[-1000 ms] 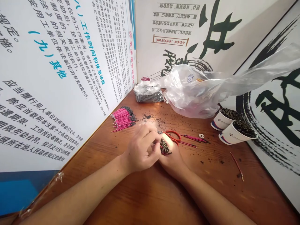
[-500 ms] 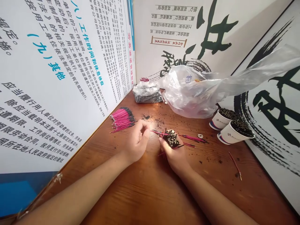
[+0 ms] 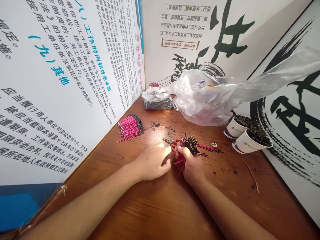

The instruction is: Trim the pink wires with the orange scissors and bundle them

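My right hand [image 3: 193,166] is closed around a bundle of red wires [image 3: 180,163] with black ends. The black tips fan out at the top, and a few wires stick out sideways. My left hand [image 3: 155,161] is closed just left of the bundle, fingers curled toward it; what its fingertips pinch, if anything, is hidden. Behind the hands lies a pair of pliers [image 3: 168,141] with red handles, partly covered. Some loose red wires [image 3: 210,147] rest to the right of the bundle, near a small pale ring of rubber bands [image 3: 214,145].
A neat pile of red wires [image 3: 131,127] lies at the left by the wall board. Two paper cups [image 3: 241,145] of black pieces stand at the right. Farther back are a large clear plastic bag [image 3: 200,100] and a dark wrapped packet [image 3: 158,102]. One wire [image 3: 251,176] lies front right.
My left hand has moved right and turned palm down, close to the bundle. My right hand has shifted slightly right and tilted the bundle, uncovering the pliers behind.
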Motion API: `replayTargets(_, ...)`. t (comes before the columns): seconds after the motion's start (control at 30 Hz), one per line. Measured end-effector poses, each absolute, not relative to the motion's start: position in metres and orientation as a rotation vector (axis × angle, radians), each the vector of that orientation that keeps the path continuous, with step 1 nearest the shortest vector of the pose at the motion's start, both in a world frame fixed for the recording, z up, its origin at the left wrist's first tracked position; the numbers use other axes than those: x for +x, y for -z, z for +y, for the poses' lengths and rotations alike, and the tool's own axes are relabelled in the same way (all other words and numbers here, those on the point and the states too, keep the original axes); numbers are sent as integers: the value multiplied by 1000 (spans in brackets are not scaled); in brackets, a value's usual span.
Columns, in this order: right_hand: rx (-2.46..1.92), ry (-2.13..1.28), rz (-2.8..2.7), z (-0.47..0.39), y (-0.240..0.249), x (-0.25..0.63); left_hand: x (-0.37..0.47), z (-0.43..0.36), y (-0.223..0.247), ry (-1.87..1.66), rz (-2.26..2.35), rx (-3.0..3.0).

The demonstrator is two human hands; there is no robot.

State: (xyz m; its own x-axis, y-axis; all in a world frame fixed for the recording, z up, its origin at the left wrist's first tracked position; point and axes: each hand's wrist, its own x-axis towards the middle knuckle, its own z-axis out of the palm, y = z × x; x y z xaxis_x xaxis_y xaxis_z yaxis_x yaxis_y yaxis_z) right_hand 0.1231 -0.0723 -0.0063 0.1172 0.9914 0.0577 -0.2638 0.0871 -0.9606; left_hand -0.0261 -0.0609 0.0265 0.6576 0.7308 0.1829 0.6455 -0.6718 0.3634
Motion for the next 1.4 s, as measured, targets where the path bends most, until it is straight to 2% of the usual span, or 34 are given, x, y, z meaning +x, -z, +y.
replayTargets(0.17, -1056, -1125, -914, -71, 11, 123, -22, -67, -26, -328, 1090, 2736)
replayTargets(0.53, -1131, -1001, -1089, -72, -6, 118, -22, -70, -30, -408, 1137, 2755)
replayTargets(0.7, -1146, -1018, -1097, -72, -6, 119, -21, -72, -33, -483, 1019, 2749)
replayTargets(1.1, -1176, -1028, -1167, -73, -3, 119, -18, -72, -21, -324, 926, 2730)
replayTargets(1.2, -1147, -925, -1131, -77, -1, 119, -22, -70, -24, -453, 931, 2735)
replayTargets(1.3, -1128, -729, -1246, -81, -3, 118, -29, -66, -28, -780, 975, 2618)
replayTargets(1.4, -1089, -774, -1425, -80, -6, 119, -34, -62, -29, -1011, 1013, 2422)
